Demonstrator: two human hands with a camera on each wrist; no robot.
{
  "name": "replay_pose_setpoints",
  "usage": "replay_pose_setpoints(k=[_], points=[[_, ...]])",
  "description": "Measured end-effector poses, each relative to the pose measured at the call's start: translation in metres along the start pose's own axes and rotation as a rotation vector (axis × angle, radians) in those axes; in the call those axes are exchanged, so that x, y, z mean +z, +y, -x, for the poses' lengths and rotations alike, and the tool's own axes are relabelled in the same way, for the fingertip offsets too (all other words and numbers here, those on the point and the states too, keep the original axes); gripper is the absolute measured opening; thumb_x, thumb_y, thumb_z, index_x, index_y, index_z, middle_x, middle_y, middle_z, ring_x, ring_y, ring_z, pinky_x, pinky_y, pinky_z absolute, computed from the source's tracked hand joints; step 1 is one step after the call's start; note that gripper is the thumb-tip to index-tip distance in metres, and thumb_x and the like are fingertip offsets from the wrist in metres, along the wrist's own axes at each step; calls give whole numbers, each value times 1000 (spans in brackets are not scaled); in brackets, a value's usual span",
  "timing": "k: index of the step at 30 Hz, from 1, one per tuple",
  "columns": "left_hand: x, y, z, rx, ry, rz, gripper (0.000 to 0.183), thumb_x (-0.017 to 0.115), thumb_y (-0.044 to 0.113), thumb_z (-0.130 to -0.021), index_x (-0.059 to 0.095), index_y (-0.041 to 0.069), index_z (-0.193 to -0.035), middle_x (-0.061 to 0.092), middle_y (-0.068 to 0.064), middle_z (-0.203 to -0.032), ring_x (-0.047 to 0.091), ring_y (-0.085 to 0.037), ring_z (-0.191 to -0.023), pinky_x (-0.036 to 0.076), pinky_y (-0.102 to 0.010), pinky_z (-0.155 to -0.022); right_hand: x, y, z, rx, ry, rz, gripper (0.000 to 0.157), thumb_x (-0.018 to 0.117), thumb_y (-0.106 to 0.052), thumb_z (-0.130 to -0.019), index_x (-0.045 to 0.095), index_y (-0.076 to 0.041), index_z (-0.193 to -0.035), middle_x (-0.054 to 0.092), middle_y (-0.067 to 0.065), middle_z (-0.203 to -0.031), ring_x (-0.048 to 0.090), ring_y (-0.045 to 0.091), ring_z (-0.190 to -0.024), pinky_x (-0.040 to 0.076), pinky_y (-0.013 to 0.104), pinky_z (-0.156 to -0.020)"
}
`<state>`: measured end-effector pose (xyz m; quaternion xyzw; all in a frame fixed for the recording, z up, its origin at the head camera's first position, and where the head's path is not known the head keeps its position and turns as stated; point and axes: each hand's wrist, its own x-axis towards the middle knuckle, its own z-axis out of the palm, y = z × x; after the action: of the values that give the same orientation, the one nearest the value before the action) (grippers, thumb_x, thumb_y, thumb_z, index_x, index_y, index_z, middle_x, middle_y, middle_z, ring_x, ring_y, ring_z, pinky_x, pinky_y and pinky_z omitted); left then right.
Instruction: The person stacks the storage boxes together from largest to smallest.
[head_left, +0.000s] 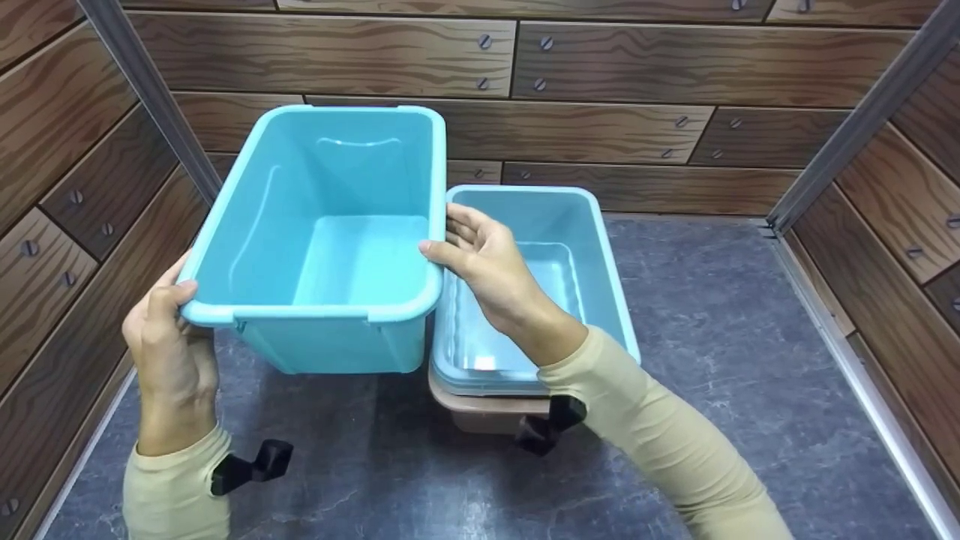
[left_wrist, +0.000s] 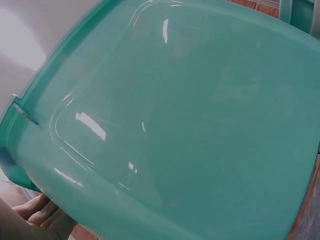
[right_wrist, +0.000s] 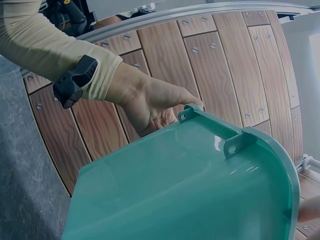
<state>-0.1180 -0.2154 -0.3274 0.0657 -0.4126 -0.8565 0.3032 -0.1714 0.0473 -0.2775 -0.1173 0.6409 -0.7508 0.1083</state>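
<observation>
An empty turquoise plastic storage bin (head_left: 360,247) is held up at the left, tilted so its inside faces the head camera. My left hand (head_left: 169,337) grips its front left corner, thumb over the rim and fingers beneath. With thumb on top and fingers outside, my right hand (head_left: 487,270) pinches the bin's right rim. Below that hand stand nested light blue bins (head_left: 615,300), on top of a brownish bin (head_left: 487,416). In the left wrist view the turquoise bin's outer wall (left_wrist: 190,120) covers most of the picture.
The stack stands on a dark grey marbled floor (head_left: 750,360). Wood-patterned panels (head_left: 637,64) enclose the space at the back and both sides. Metal posts (head_left: 855,120) rise at the back corners, and a metal rail (head_left: 870,382) runs along the right edge.
</observation>
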Motion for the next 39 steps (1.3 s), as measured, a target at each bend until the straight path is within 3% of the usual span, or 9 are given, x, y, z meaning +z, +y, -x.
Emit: replay_pose_setpoints(k=[32,39], points=[[13,12,-1,27,-27,39,34,51,2,-80,68,-7,-108,75,-18,-89,72,-19,-71,60,-27,-67,-4,-16,4,-41,-18,3,66,56,2,-88,27,9,-147,41,25,-149,43,33,-139,39,42,-115],[16,13,-2,35,-36,51,34,51,2,-80,67,-8,-109,74,-19,-90,71,-18,-72,60,-27,-67,-6,-20,5,-73,-22,20,57,56,1,-88,37,9,-142,50,25,-141,52,29,-131,49,33,-105]])
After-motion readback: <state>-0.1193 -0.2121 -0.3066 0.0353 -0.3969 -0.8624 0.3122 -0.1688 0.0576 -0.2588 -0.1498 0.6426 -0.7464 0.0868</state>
